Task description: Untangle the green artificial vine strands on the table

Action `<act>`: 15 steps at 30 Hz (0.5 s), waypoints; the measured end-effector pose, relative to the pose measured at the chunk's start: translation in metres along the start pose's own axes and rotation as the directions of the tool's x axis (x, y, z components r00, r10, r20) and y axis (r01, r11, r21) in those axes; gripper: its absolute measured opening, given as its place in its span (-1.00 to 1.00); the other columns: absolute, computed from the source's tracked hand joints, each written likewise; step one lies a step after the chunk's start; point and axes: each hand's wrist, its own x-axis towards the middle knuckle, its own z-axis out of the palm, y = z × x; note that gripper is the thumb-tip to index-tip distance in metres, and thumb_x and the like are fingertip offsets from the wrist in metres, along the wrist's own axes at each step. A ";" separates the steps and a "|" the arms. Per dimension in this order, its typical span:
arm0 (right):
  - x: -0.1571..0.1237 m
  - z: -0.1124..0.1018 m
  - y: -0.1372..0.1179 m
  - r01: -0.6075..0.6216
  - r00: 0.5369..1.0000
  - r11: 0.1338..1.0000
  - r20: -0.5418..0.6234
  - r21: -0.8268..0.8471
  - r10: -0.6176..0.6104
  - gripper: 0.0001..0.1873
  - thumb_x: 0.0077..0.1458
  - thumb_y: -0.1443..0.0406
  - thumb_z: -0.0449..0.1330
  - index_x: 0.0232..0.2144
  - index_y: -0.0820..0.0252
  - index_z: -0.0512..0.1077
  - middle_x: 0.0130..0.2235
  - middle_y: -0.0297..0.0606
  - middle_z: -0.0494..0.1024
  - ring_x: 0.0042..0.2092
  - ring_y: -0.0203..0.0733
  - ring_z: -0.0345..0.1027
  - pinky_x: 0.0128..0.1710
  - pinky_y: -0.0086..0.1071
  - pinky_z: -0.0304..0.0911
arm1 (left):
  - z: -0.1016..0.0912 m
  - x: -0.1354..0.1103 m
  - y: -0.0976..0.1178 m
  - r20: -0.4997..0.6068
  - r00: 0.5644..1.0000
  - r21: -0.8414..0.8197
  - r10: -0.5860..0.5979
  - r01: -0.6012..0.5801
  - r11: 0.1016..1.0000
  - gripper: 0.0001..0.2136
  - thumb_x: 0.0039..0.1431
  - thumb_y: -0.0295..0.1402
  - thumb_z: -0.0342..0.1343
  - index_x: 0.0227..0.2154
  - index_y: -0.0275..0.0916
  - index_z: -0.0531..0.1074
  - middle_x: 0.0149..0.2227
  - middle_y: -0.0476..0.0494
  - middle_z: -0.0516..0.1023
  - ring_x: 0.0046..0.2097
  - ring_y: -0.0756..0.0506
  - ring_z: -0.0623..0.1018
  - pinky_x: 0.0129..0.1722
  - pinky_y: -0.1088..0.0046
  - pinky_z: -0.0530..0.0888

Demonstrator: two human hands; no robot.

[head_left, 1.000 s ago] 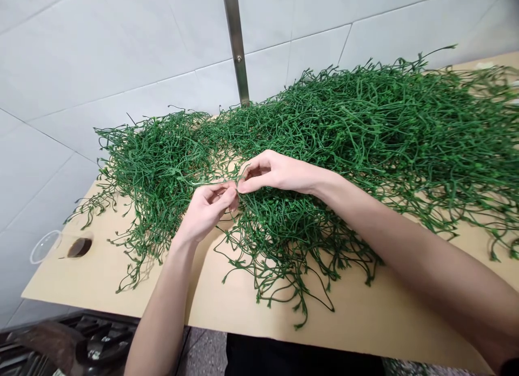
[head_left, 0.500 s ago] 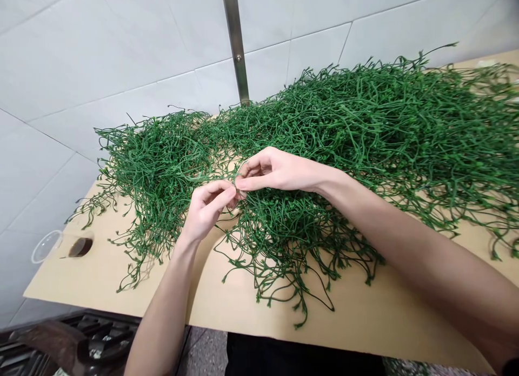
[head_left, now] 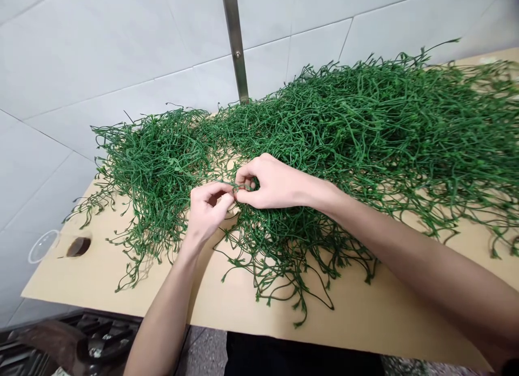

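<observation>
My left hand [head_left: 208, 208] and my right hand [head_left: 271, 182] meet near the middle of the table, fingertips almost touching. Each pinches a thin green artificial stem [head_left: 227, 182] between thumb and forefinger; much of it is covered by the fingers. Around and beyond the hands spreads a heap of green artificial stems [head_left: 348, 116] with small forked tips. A smaller mound of stems [head_left: 150, 154] lies to the left of my left hand. More loose stems [head_left: 284, 257] trail below my right hand toward the near edge.
The tan tabletop [head_left: 243, 316] carries all the stems. At its left stands a clear plastic cup [head_left: 44, 246] lying near a dark brown round patch [head_left: 78, 247]. A metal post [head_left: 235, 46] runs down the tiled wall [head_left: 121, 40] behind. Dark carved furniture [head_left: 60, 338] sits at lower left.
My right hand has turned and dropped slightly, its fingers now more curled, with a gap showing between thumb and forefinger. My left thumb has bent a little. Both hands stay together.
</observation>
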 end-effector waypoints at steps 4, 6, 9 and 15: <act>-0.001 0.004 0.002 0.023 1.000 0.998 0.000 -0.056 -0.023 -0.72 0.00 0.32 0.05 -0.69 0.19 0.14 -0.65 -0.47 0.03 -0.53 -0.38 -0.15 -0.48 -0.37 -0.12 | -0.001 0.000 -0.001 0.015 0.999 0.067 0.035 -0.036 0.997 -0.87 -0.10 -0.44 0.06 -0.63 -0.28 0.48 -0.60 -0.01 0.47 -0.54 0.03 0.33 -0.51 0.50 0.24; 0.000 0.005 0.004 0.053 0.998 0.997 -0.039 -0.060 -0.056 -0.70 -0.01 0.31 0.06 -0.70 0.19 0.10 -0.65 -0.48 -0.01 -0.52 -0.38 -0.18 -0.46 -0.36 -0.14 | -0.002 0.000 0.001 0.042 0.999 0.031 -0.013 0.012 0.999 -0.88 -0.10 -0.43 0.06 -0.63 -0.28 0.47 -0.60 0.00 0.44 -0.53 0.03 0.32 -0.51 0.50 0.24; 0.002 0.007 0.007 0.090 0.992 0.994 -0.083 -0.056 -0.094 -0.66 -0.04 0.28 0.09 -0.71 0.18 0.04 -0.64 -0.47 -0.04 -0.50 -0.37 -0.20 -0.44 -0.35 -0.16 | -0.003 0.001 0.003 0.107 0.988 -0.074 -0.115 0.123 0.990 -0.88 -0.12 -0.42 0.04 -0.66 -0.27 0.43 -0.64 0.04 0.34 -0.54 0.04 0.26 -0.53 0.51 0.19; 0.002 0.014 0.002 0.210 0.975 0.961 -0.030 -0.179 -0.218 -0.72 -0.07 0.32 0.09 -0.70 0.19 0.09 -0.64 -0.41 0.12 -0.47 -0.33 -0.05 -0.39 -0.34 -0.07 | 0.000 0.000 -0.002 0.246 0.924 -0.308 -0.292 0.361 0.881 -0.81 -0.20 -0.43 0.02 -0.79 -0.25 0.16 -0.68 0.09 0.03 -0.56 0.07 0.03 -0.57 0.48 0.02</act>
